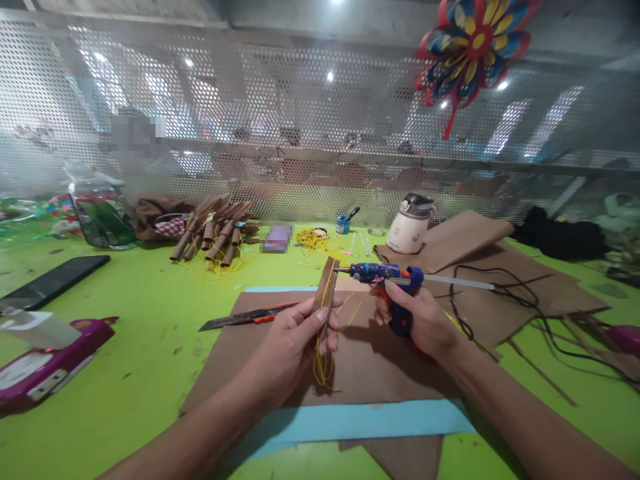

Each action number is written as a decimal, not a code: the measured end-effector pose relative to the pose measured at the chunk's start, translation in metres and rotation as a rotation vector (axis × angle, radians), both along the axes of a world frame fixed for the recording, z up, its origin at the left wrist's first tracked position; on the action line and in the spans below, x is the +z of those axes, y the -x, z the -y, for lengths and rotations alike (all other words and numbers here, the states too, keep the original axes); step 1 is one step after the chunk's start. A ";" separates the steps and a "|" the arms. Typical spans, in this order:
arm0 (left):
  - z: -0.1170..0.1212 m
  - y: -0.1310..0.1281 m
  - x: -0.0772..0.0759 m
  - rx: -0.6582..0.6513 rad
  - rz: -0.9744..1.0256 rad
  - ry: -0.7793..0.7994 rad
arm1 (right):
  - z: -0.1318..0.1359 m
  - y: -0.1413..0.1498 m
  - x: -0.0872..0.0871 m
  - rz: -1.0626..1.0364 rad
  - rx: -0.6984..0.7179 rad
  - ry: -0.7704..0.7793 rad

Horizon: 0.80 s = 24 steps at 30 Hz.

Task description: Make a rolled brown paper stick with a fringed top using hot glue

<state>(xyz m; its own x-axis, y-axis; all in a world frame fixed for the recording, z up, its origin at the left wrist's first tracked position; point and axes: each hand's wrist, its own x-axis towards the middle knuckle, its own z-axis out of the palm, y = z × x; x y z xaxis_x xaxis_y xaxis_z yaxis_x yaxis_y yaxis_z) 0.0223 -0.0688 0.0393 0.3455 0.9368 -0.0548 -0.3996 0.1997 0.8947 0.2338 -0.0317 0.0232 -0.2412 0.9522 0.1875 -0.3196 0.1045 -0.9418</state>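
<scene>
Backdrop: perforated metal screen [300, 100] behind a green tabletop [135, 300]
Left hand: my fingers and thumb pinch a brown strip [327, 283] with yellow string [324, 373], above brown sheeting [225, 360]
Right hand: mine [425, 320] wraps a blue glue gun [385, 275], nozzle at the strip's upper end

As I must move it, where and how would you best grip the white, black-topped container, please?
I'd grip the white container just below its black top, from the left: it stands upright and narrows upward, while brown sheets flank its right.
</scene>
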 end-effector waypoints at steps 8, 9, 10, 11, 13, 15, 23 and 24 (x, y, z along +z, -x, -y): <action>0.000 -0.001 -0.001 -0.009 -0.024 0.013 | -0.004 -0.003 0.001 0.001 -0.115 -0.002; -0.001 -0.001 -0.001 -0.009 -0.028 0.016 | -0.005 -0.004 0.001 -0.003 -0.136 -0.005; -0.001 0.000 -0.001 -0.005 -0.032 0.020 | -0.005 -0.004 0.002 -0.010 -0.154 -0.009; -0.001 0.000 -0.002 0.000 -0.035 0.026 | -0.004 -0.005 0.003 -0.021 -0.168 -0.016; -0.002 0.001 -0.003 0.006 -0.037 0.030 | -0.002 -0.006 0.005 -0.043 -0.166 -0.035; -0.003 0.001 -0.004 0.011 -0.035 0.031 | 0.001 -0.007 0.004 -0.031 -0.119 -0.051; -0.002 0.001 -0.001 0.028 -0.041 0.013 | 0.004 -0.008 -0.005 0.231 -0.011 -0.136; -0.002 0.001 0.000 0.023 -0.045 0.010 | 0.004 -0.008 -0.005 0.245 -0.010 -0.138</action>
<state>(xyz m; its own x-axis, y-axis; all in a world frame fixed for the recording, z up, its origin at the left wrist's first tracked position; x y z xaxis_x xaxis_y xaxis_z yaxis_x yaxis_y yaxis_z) 0.0213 -0.0670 0.0389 0.3210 0.9438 -0.0787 -0.3639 0.1996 0.9098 0.2415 -0.0354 0.0185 -0.2861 0.9243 0.2525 -0.0826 0.2387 -0.9676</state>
